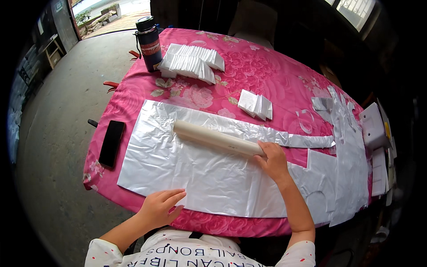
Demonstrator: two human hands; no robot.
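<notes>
Tube [218, 139] lies ahead of the left hand [160, 208], which is empty, thumb apart. The tube runs left to right on the white sheet [151, 151]; the right hand [272, 163] holds its right end.

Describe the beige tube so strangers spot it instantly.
On the pink floral tablecloth, find the large white plastic sheet. The beige tube slants across it, its right end in the right hand. Unlike the flat sheet beneath, it is a long cylinder.

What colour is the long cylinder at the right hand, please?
The cylinder is pale cream, best seen in the head view.
</notes>
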